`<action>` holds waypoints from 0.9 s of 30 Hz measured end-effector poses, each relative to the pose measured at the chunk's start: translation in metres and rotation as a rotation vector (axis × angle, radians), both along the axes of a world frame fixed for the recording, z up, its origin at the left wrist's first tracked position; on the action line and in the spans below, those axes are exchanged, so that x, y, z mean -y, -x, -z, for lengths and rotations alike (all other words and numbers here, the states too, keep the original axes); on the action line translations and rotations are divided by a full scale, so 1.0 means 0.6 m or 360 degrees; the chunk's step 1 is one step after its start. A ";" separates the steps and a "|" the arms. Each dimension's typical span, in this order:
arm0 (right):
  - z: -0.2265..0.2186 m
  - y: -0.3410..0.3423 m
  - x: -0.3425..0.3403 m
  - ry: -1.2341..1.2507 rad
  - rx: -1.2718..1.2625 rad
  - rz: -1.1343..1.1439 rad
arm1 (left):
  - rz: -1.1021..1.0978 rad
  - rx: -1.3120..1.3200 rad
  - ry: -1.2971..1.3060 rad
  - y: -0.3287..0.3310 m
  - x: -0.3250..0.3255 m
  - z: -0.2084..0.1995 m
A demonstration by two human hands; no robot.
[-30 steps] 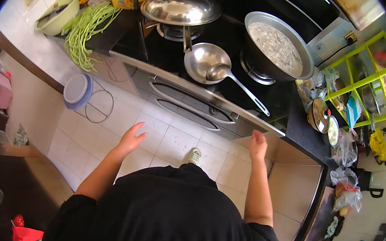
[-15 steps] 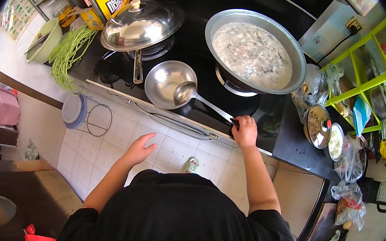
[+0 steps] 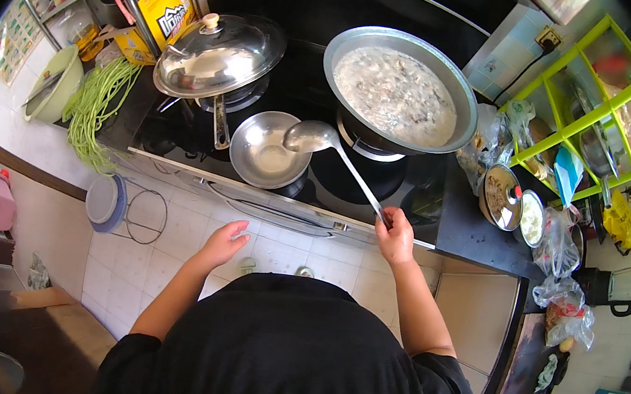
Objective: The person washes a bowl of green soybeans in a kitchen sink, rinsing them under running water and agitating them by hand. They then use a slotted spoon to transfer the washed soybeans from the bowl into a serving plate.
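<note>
My right hand (image 3: pixel 395 241) is closed around the dark end of a metal ladle (image 3: pixel 360 177). Its scoop sits over the far right rim of a shiny steel bowl (image 3: pixel 265 169) at the stove's front edge; whether the two touch I cannot tell. The bowl looks nearly bare inside. Behind and to the right, a wide grey metal pot (image 3: pixel 466 105) on a burner is full of bubbling, whitish, chunky liquid (image 3: pixel 395 96). Nothing is in my left hand (image 3: pixel 223 245), which hovers in front of the stove with its fingers loosely extended.
A lidded wok (image 3: pixel 218 63) covers the left burner, its handle toward me. Long green beans (image 3: pixel 97 111) hang over the counter edge at left, beside a pale green basin (image 3: pixel 57 90). At right stand a glass-lidded bowl (image 3: pixel 502 198), a white-filled dish (image 3: pixel 532 220) and a green rack (image 3: pixel 575 134).
The ladle's scoop has risen from inside the steel bowl to its far right rim, and its handle now slants more steeply. My left hand stays open. The whole view has shifted slightly.
</note>
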State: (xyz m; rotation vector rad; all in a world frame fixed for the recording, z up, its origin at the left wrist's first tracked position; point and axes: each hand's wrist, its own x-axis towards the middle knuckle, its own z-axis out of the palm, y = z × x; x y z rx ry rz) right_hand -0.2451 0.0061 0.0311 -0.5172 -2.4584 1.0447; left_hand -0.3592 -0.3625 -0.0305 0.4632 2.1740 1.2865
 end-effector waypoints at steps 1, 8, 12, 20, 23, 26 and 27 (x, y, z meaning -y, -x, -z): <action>0.007 -0.002 -0.002 -0.0022 0.0015 0.0032 | 0.0010 0.0022 -0.0017 0.003 0.003 0.001; 0.044 0.002 -0.019 -0.0369 0.0180 -0.0012 | -0.0013 0.0001 -0.0064 0.026 0.041 -0.005; 0.061 0.029 -0.018 -0.0369 0.0212 -0.0075 | 0.0003 0.0036 0.0055 0.016 0.073 -0.009; 0.091 0.086 -0.056 -0.0464 -0.0057 -0.0358 | -0.0171 0.0034 0.0069 -0.004 0.096 -0.004; 0.059 0.098 -0.043 -0.0736 -0.0238 -0.0383 | -0.0254 -0.0023 0.0117 -0.023 0.106 0.003; 0.043 0.103 -0.001 -0.0828 -0.0405 -0.0355 | -0.0373 0.0020 0.0158 -0.052 0.116 -0.005; 0.046 0.103 0.015 -0.0832 -0.0454 -0.0327 | -0.0400 0.0027 0.0186 -0.061 0.119 -0.009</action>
